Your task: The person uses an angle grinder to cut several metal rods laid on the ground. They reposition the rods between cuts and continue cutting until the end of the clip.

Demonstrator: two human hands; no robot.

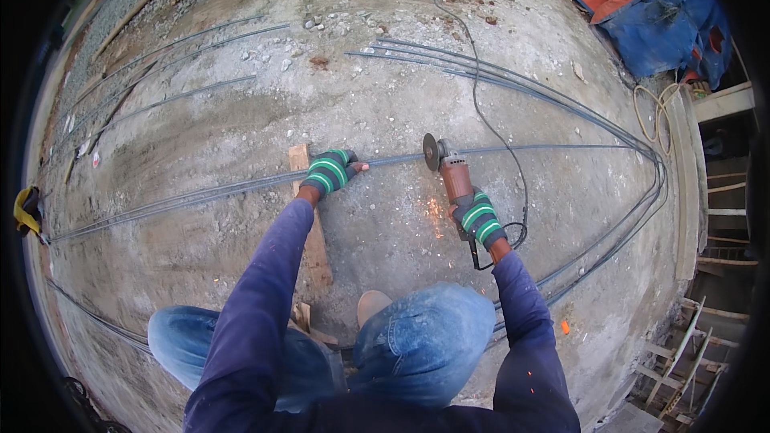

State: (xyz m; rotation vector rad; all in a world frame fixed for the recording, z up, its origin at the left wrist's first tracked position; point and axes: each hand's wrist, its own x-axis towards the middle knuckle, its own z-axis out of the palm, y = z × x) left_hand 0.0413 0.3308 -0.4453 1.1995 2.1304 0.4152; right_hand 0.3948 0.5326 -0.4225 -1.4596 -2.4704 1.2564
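My right hand point(479, 218), in a green-and-grey striped glove, is closed around the body of an angle grinder point(457, 180). The grinder's dark disc point(431, 151) meets the steel rebar point(393, 160), and orange sparks point(435, 216) spray down toward me. My left hand point(330, 171), gloved alike, is wrapped over the bundle of rebar to the left of the disc, pressing it above a wooden plank point(318, 244). The plank lies crosswise under the bars. How many bars the left hand grips is hidden by the glove.
A power cord point(479, 96) runs from the grinder across the concrete ground. Bent rebar point(593, 112) curves around at the right; more bars point(192, 96) lie at the upper left. A blue tarp point(666, 16) is heaped at the upper right. Formwork timbers point(726, 256) border an opening at the right edge.
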